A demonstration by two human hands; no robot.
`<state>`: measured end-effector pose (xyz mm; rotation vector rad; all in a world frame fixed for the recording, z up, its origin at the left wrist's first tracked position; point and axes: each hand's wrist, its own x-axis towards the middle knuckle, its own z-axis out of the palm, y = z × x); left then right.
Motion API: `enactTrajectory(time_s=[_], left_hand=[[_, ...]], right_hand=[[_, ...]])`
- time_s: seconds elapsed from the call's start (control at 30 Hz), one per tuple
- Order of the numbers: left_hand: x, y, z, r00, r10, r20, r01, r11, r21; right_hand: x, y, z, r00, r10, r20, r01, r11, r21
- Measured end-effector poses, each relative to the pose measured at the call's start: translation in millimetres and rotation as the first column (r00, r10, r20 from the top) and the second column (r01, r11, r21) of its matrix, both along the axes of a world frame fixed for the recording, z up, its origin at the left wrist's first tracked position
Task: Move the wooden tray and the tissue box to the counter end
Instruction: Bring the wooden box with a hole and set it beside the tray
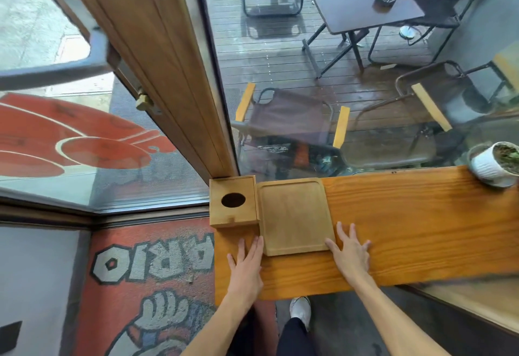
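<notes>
A pale wooden tray (pixel 295 215) lies flat on the orange wooden counter (pixel 407 229), near its left end. A square wooden tissue box (pixel 233 201) with a dark oval hole on top stands at the counter's far left corner, touching the tray's left side. My left hand (pixel 246 267) rests flat on the counter, fingers apart, its fingertips at the tray's near left corner. My right hand (pixel 351 251) lies flat too, fingers spread, touching the tray's near right corner. Neither hand holds anything.
A white ribbed pot with a plant (pixel 497 163) stands at the counter's far right. A glass window and a wooden door frame (pixel 179 74) rise right behind the counter. The counter's left edge (pixel 215 265) drops to a painted floor. My shoe (pixel 300 309) shows below.
</notes>
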<state>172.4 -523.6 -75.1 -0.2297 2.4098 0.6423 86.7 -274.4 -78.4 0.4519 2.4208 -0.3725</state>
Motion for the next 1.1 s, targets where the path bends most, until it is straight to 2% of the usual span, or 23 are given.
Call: enactTrajectory(time_s=[0.23, 0.33, 0.4, 0.5, 0.57, 0.63, 0.7, 0.77, 0.83, 0.97, 1.1], left_hand=[[-6, -4, 9, 0.998, -0.022, 0.055, 0.019, 0.999, 0.049], [-6, -9, 15, 0.997, -0.022, 0.076, 0.016, 0.996, 0.082], [-2, -15, 21, 0.998, 0.032, 0.053, -0.037, 0.995, 0.090], [13, -24, 34, 0.962, 0.251, -0.107, -0.239, 0.965, 0.108], [18, -32, 48, 0.854, 0.448, -0.263, -0.419, 0.893, 0.164], [13, -43, 59, 0.771, 0.516, -0.374, -0.479, 0.856, 0.195], [1, -56, 63, 0.781, 0.465, -0.417, -0.430, 0.885, 0.180], [-13, -70, 60, 0.855, 0.332, -0.400, -0.320, 0.942, 0.097], [-23, -78, 58, 0.922, 0.198, -0.332, -0.201, 0.979, 0.026], [-30, -87, 66, 0.973, 0.074, -0.219, -0.086, 0.995, -0.044], [-42, -94, 83, 0.991, -0.019, -0.134, 0.001, 0.991, -0.135]], right_hand=[[0, 1, 1, 1.000, 0.026, 0.016, -0.026, 1.000, 0.017], [1, -1, 8, 0.998, 0.002, 0.060, 0.000, 0.999, -0.045], [8, -8, 15, 0.999, -0.006, 0.032, 0.008, 0.997, -0.078], [28, -36, 31, 0.984, 0.132, -0.121, -0.140, 0.988, -0.061], [36, -66, 42, 0.953, 0.221, -0.209, -0.246, 0.964, -0.100], [33, -99, 53, 0.920, 0.286, -0.268, -0.326, 0.938, -0.119], [22, -130, 66, 0.872, 0.373, -0.318, -0.416, 0.906, -0.078], [10, -154, 76, 0.816, 0.469, -0.339, -0.500, 0.866, -0.004], [3, -168, 83, 0.789, 0.543, -0.288, -0.552, 0.832, 0.058], [3, -176, 90, 0.833, 0.537, -0.131, -0.533, 0.843, 0.069], [-4, -185, 102, 0.844, 0.532, -0.065, -0.528, 0.846, 0.073]])
